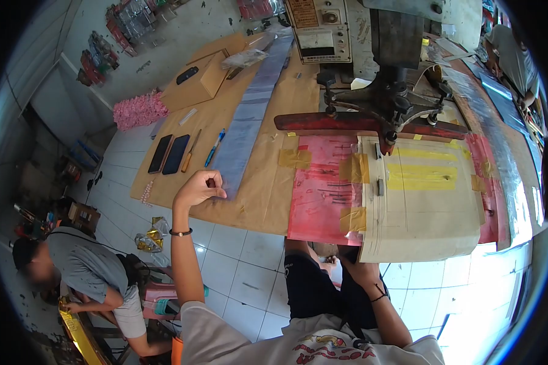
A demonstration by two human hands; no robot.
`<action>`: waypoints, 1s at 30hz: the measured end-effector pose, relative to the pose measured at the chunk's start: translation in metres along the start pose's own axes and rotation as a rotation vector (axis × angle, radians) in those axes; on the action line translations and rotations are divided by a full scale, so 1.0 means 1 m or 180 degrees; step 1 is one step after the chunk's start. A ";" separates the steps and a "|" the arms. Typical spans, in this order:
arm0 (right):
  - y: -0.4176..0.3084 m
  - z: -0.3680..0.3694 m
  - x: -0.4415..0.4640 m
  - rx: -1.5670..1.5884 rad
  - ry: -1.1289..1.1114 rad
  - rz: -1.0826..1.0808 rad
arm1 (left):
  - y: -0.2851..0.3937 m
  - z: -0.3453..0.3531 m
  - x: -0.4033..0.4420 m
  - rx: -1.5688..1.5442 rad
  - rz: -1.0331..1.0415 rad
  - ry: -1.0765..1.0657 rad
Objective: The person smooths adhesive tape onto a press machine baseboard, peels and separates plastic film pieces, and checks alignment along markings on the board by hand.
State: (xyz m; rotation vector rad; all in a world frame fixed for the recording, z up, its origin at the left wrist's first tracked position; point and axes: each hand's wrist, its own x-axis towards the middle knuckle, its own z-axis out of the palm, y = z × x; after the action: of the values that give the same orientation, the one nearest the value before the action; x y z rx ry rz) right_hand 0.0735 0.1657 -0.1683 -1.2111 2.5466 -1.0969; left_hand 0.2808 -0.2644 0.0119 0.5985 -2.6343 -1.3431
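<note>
My left hand [202,188] is closed at the near end of a long bluish plastic strip [245,121] that lies along the brown-covered table [274,201]. Its fingers are curled at the strip's edge. My right hand [364,271] is below the front edge of a cardboard sheet [429,225], its fingers partly hidden. The cardboard lies over a red sheet [323,182] under the press head [396,100], fixed with brown tape. Yellow tape strips [421,176] cross the cardboard.
Left of the strip are two phones [176,154], an orange-handled tool [186,161] and a blue pen [215,147]. A cardboard box [204,82] stands behind. One person [91,267] sits at lower left; another [511,58] is at upper right.
</note>
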 end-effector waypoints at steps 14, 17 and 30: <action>0.006 -0.004 -0.004 0.0154 -0.0016 -0.0108 | 0.014 -0.013 0.004 0.0314 -0.0072 -0.0531; 0.003 -0.007 -0.005 0.0158 0.0199 -0.0175 | 0.031 -0.015 0.007 0.0051 -0.0663 -0.0644; 0.022 -0.004 -0.009 0.0206 -0.0049 0.0007 | 0.037 -0.002 -0.001 0.0218 -0.0432 -0.0611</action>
State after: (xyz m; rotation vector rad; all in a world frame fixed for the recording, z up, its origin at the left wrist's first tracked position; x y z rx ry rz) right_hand 0.0644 0.1840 -0.1814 -1.1959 2.4802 -1.1556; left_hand 0.2718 -0.2459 0.0433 0.7021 -2.8485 -1.4178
